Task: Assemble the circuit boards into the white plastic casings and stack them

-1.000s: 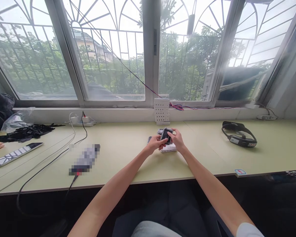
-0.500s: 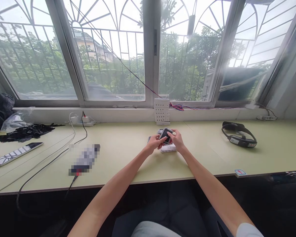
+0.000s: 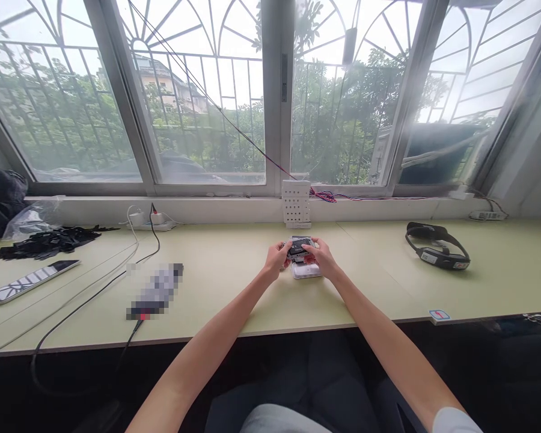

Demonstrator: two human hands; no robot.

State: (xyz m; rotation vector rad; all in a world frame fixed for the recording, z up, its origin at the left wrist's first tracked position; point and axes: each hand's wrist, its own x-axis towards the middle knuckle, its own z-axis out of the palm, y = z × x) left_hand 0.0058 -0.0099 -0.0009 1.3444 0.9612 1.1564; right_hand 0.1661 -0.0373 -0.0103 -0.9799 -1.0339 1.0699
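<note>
Fingers and thumbs of both hands, left hand (image 3: 276, 258) and right hand (image 3: 322, 258), hold a small black-faced gadget (image 3: 298, 245) from either side, in a narrow grip. It is tilted, just above and beyond a white case (image 3: 306, 271) on the table (image 3: 369, 288).

The likeliest trouble is a slip: the thumbs press on the face near its edges, so uneven pressure could tip it out onto the case. Pressing hard could also mark the face or strain its rim, and lowering the wrists carelessly could push the case askew. How firmly the fingertips behind it support it, I cannot tell.

Count: one gadget in the grip, one white case just below it, and one white rack (image 3: 296, 202) upright beyond it. Something small shows behind the gadget, but the hands hide too much to number the pieces there. Well to the right of the grip is one headset (image 3: 442, 260). Well to the left are one blurred-out object (image 3: 155, 294), one phone (image 3: 31, 282) and one heap of black strips (image 3: 54, 242), too tangled to count singly.
</note>
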